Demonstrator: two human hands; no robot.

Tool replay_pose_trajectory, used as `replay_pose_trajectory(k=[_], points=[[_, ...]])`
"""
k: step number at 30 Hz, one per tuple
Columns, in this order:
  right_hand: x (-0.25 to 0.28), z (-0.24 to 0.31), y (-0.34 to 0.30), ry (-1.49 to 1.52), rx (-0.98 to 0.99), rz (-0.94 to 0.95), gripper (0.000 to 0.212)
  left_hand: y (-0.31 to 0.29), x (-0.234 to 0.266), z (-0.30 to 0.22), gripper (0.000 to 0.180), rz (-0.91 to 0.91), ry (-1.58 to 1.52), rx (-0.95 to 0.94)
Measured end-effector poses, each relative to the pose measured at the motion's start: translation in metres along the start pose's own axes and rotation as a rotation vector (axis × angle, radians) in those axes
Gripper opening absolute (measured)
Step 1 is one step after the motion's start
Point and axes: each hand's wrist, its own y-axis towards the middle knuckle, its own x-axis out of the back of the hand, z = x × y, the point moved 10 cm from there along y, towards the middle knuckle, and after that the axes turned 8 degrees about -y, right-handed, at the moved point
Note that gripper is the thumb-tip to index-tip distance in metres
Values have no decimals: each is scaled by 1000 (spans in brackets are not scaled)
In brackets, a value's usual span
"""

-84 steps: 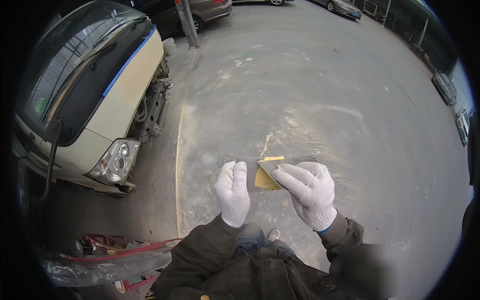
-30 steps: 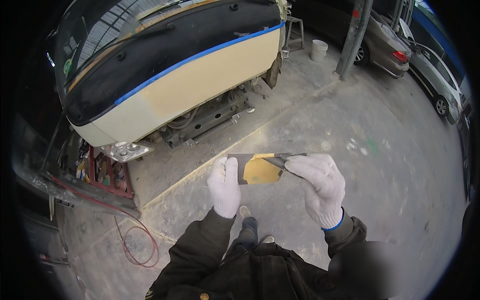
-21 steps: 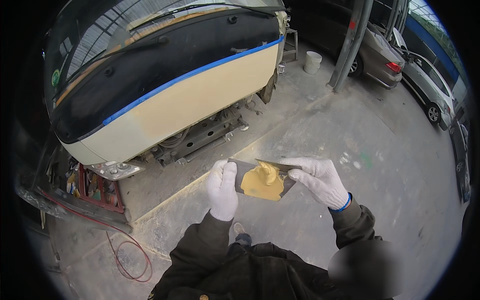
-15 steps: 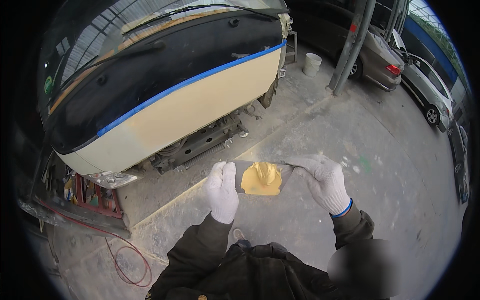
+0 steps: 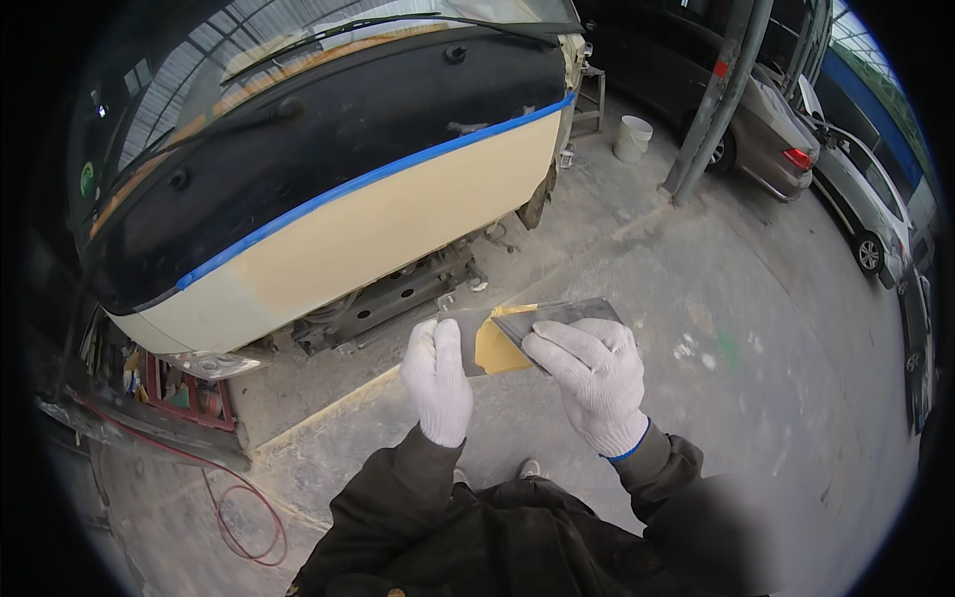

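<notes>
Your left hand, in a white glove, is curled around the near edge of a flat grey mixing board and holds it roughly level in front of your chest. Your right hand, gloved the same with a blue cuff, has its fingers closed on a grey spreader blade that lies across the board, touching the yellow body filler spread on it. The filler sits between your two hands, on the board's upper face. If you tilt the board toward its far edge, I judge the soft filler could slide off onto the dusty concrete floor; pressing the blade too steeply could push filler over the rim onto your gloves. Just beyond the board stands a car with its front stripped, the cream-coloured hood panel bounded above by a strip of blue masking tape. A small round green sticker shows on the windscreen at the left. A white bucket stands near a grey post, farther back. A red hose loops on the floor at lower left, and parked cars line the right.
</notes>
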Motion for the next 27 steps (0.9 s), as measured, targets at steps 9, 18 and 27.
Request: replay_pose_trajectory(k=[9, 18, 27], points=[[-17, -32, -9, 192, 8, 22, 42, 12, -2, 13, 23, -190, 67, -109], [-40, -89, 7, 1019, -386, 444, 28, -2, -24, 22, 22, 49, -85, 57], [-18, -70, 15, 189, 18, 102, 34, 0, 1, 21, 24, -56, 89, 8]])
